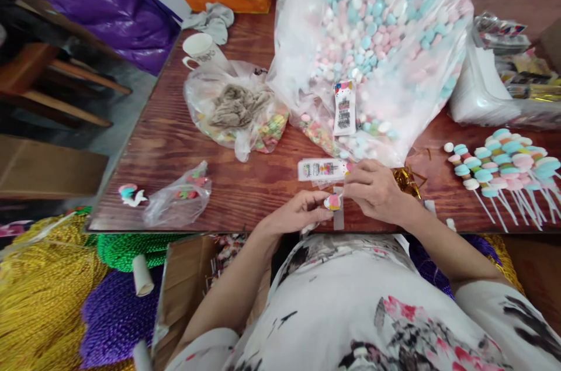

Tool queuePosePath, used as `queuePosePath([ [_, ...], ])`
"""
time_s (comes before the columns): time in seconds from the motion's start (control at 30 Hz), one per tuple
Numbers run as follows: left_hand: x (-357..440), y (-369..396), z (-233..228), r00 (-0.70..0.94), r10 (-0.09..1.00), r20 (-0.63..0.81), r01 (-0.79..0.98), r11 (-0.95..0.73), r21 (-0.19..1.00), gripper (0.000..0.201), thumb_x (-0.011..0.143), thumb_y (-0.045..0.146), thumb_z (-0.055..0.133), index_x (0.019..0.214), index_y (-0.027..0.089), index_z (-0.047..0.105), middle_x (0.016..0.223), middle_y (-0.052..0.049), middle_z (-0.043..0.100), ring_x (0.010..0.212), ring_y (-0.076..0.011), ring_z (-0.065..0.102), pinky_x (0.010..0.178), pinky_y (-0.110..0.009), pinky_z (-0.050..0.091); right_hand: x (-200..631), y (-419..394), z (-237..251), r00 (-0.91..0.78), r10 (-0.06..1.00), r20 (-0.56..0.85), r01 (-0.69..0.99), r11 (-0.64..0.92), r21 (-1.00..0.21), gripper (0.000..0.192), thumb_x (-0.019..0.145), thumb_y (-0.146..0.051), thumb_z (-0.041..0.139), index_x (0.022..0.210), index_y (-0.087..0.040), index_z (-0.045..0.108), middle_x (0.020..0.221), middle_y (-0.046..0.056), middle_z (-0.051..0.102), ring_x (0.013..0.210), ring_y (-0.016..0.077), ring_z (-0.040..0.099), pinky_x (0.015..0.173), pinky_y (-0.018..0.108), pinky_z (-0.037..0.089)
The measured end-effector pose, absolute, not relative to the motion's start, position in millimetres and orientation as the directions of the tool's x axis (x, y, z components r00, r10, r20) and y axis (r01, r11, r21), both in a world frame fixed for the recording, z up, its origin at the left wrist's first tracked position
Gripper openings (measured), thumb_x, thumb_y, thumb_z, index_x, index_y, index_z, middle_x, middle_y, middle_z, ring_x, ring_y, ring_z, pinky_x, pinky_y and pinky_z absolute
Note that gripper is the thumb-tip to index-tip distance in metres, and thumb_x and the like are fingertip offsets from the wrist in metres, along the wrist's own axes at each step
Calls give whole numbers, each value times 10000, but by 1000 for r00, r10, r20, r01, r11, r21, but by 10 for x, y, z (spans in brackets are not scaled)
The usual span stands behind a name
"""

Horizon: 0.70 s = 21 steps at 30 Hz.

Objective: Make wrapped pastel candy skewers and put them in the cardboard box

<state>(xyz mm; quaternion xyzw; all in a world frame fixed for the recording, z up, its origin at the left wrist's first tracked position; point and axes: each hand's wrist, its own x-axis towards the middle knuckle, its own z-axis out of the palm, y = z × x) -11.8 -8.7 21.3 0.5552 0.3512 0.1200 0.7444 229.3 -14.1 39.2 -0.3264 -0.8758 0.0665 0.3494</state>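
The left hand (302, 211) pinched a small bright piece (333, 202) between its thumb and fingers, near the front edge of the table (149, 149). The right hand (372, 190) was close by, its fingers bent; I could not tell what it held. Behind them lay a big bag (298, 32) of candies (372, 32).

A white top (307, 307) carries a scattered print of pink-red blossoms (407, 310) among black and grey brush-like strokes. Its short right sleeve (477, 307) bears dark streaks; the short left sleeve (214, 345) is mostly plain white. Forearms (236, 283) are bare.
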Motion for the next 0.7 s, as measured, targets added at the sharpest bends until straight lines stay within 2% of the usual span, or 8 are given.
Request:
queuePosePath([
  [0.07, -66, -142, 128, 650, 649, -395, 124, 422, 898, 406, 753, 405, 763, 1020, 111, 680, 671, 1, 629, 530, -87, 529, 501, -189, 411, 2306, -182, 431, -361, 654, 664, 570, 719, -398, 159, 833, -89, 588, 881, -223, 658, 973, 61, 682, 879, 200, 572, 790, 373, 455],
  [0.13, 18, -201, 86, 552, 754, -356, 10, 421, 907, 414, 725, 367, 794, 1045, 128, 687, 668, 13, 634, 494, -67, 497, 485, -183, 399, 2303, -259, 460, -163, 699, 696, 568, 643, -513, 191, 818, -91, 630, 935, -240, 657, 993, 63, 669, 880, 200, 597, 778, 376, 484],
  [0.2, 111, -248, 85, 474, 833, -285, -82, 364, 928, 396, 714, 327, 809, 1056, 158, 706, 728, 4, 678, 553, -82, 550, 549, -199, 456, 2271, -361, 457, -62, 756, 652, 498, 589, -636, 224, 814, -92, 647, 976, -248, 654, 950, 55, 658, 855, 190, 620, 744, 355, 514],
  [0.27, 199, -281, 102, 432, 882, -189, -148, 276, 950, 386, 704, 302, 820, 1056, 177, 725, 846, -23, 728, 721, -131, 642, 702, -244, 523, 2208, -462, 418, -80, 788, 611, 437, 579, -689, 227, 823, -97, 643, 1000, -238, 652, 933, 58, 653, 848, 186, 633, 735, 345, 533],
  [0.37, 305, -325, 102, 414, 908, -59, -179, 145, 973, 390, 721, 290, 814, 1090, 192, 732, 1025, -60, 747, 981, -201, 668, 919, -315, 512, 2099, -563, 340, -108, 785, 609, 398, 596, -698, 216, 841, -96, 618, 1012, -225, 643, 921, 62, 642, 849, 182, 634, 744, 344, 543],
  [0.43, 349, -357, 78, 401, 916, 3, -175, 74, 982, 389, 748, 287, 795, 1121, 202, 722, 1078, -66, 741, 1028, -211, 663, 965, -331, 494, 2051, -594, 311, -80, 793, 604, 372, 586, -720, 194, 853, -83, 591, 979, -223, 635, 903, 57, 625, 838, 174, 626, 731, 335, 541],
  [0.53, 371, -407, 40, 382, 922, 59, -134, -8, 991, 369, 779, 298, 767, 1127, 191, 714, 1088, -76, 733, 1012, -212, 662, 954, -326, 494, 2028, -625, 313, -83, 789, 609, 377, 590, -714, 162, 860, -68, 546, 922, -207, 602, 881, 62, 604, 819, 172, 611, 705, 327, 533],
  [0.7, 347, -497, 66, 409, 910, 74, -34, -66, 997, 361, 776, 308, 767, 1095, 152, 705, 993, -77, 711, 899, -186, 634, 863, -285, 500, 2037, -719, 351, -160, 674, 722, 488, 689, -535, 152, 862, -62, 482, 914, -190, 547, 878, 93, 644, 800, 186, 614, 703, 345, 524],
])
